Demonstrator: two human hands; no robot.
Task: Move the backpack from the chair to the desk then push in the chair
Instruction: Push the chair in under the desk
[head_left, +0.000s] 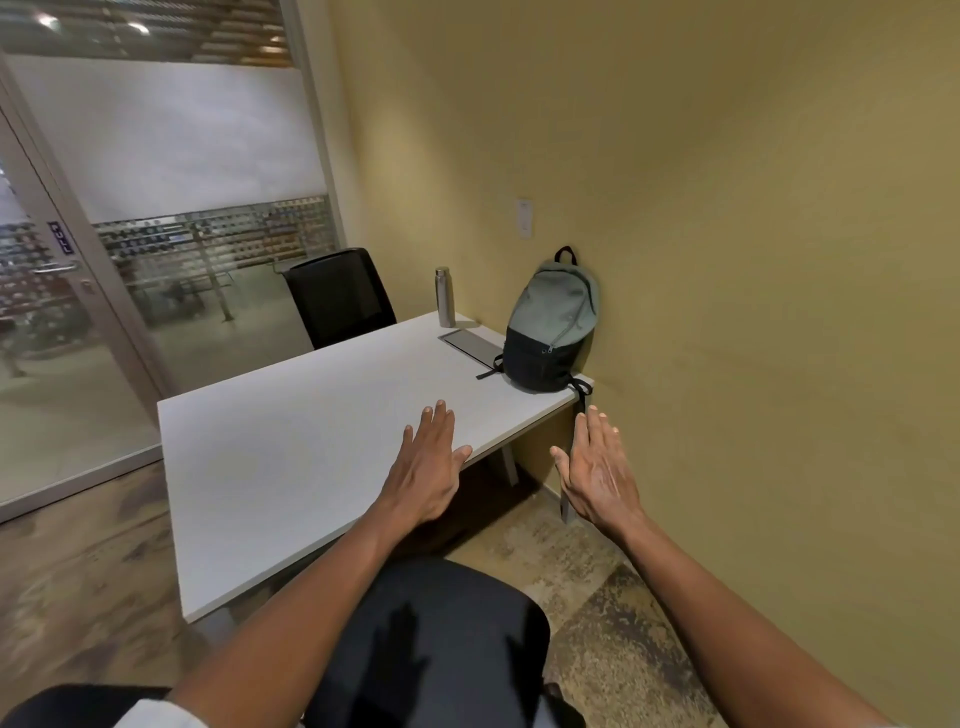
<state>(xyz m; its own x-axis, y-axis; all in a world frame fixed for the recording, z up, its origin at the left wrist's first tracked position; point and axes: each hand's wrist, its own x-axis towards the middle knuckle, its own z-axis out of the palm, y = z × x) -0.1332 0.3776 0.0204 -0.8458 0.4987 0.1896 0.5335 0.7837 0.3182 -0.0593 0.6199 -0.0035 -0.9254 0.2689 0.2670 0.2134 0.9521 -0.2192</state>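
Grey-green and black fabric backpack (551, 327) stands upright at the white desk's (291, 457) far right corner.
Your 2 hands, left hand (428, 465) and right hand (600, 470), hover flat and empty above the black chair seat (441, 644).

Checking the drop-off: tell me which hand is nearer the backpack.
Right. The right hand hovers just below the backpack, off the desk edge; the left hand is farther left.

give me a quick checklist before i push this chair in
1. Backpack off the chair and on the desk: ok.
2. Backpack stable, upright against the wall: ok.
3. Chair seat free of items: ok.
4. Left hand and right hand open, holding nothing: ok.
5. Chair lined up with the gap under the desk: cannot tell.
6. Bottle away from the near desk edge: ok.
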